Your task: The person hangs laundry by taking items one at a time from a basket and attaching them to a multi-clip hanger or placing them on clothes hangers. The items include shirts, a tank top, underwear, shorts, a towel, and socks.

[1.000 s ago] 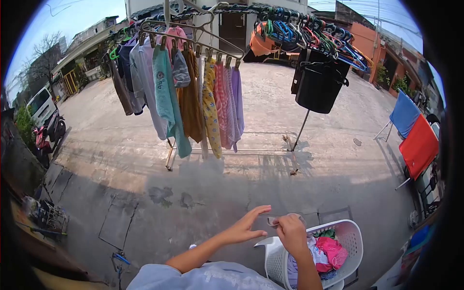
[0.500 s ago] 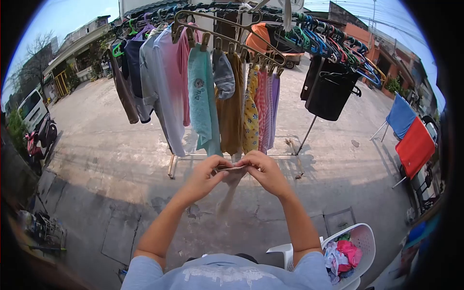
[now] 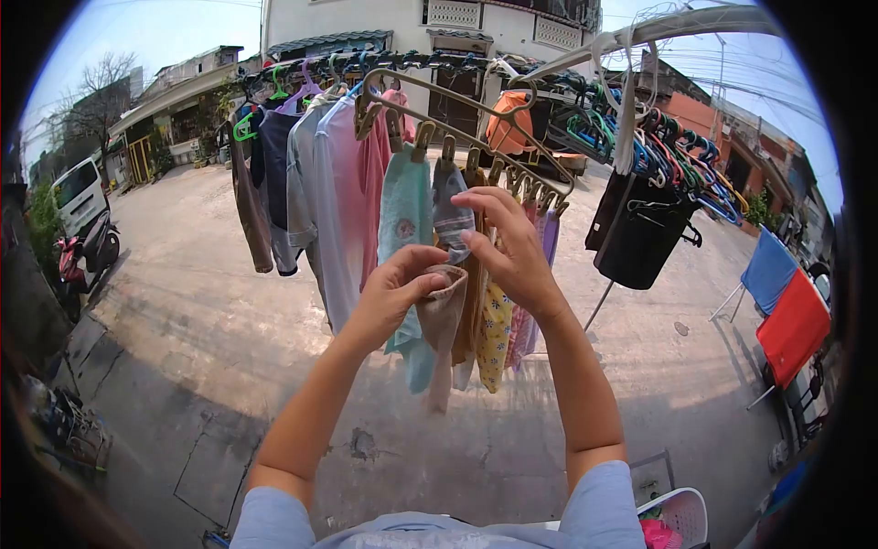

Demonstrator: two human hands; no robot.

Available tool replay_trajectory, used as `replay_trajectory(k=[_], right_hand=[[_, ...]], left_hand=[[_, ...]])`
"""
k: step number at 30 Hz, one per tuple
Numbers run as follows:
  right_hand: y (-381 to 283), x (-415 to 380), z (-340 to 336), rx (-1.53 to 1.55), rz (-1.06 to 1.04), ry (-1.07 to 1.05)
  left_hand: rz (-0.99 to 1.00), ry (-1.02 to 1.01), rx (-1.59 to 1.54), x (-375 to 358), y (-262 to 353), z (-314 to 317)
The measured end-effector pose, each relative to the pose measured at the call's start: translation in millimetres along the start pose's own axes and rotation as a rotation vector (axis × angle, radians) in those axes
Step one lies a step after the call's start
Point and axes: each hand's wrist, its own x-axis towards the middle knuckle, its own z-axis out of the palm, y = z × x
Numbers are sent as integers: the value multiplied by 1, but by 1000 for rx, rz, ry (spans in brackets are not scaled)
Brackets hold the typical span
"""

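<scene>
My left hand (image 3: 391,297) pinches the cuff of a beige sock (image 3: 441,320), which hangs down in front of the laundry. My right hand (image 3: 519,252) is off the sock, fingers apart and bent, raised beside a grey striped sock (image 3: 450,215). That grey sock hangs from a clothespin on a brown clip hanger (image 3: 485,142). From the same hanger hang a teal towel (image 3: 402,197), a mustard-brown cloth and a yellow flowered cloth (image 3: 495,329). My right hand partly hides the pieces behind it.
Shirts (image 3: 343,201) hang on the rack's left side. At right are many bare hangers (image 3: 672,151) and a black bin-like container (image 3: 645,242). A white laundry basket (image 3: 690,508) stands low right. Blue and red cloths (image 3: 794,316) drape over a stand.
Both hands have risen toward the clip hanger. The right hand has let go of the beige sock, while the left keeps its cuff. The view has tilted up.
</scene>
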Motion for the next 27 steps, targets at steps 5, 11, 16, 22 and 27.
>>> replay_trajectory(k=[5, 11, 16, 22, 27], right_hand=[[54, 87, 7, -322, -37, 9], [85, 122, 15, -11, 327, -313], [92, 130, 12, 157, 370, -371], [92, 129, 3, 373, 492, -425], [94, 133, 1, 293, 473, -486]], left_hand=[[227, 87, -289, 60, -13, 5], [271, 237, -271, 95, -15, 14], [334, 451, -223, 113, -33, 13], [375, 553, -106, 127, -41, 3], [369, 605, -84, 130, -44, 1]])
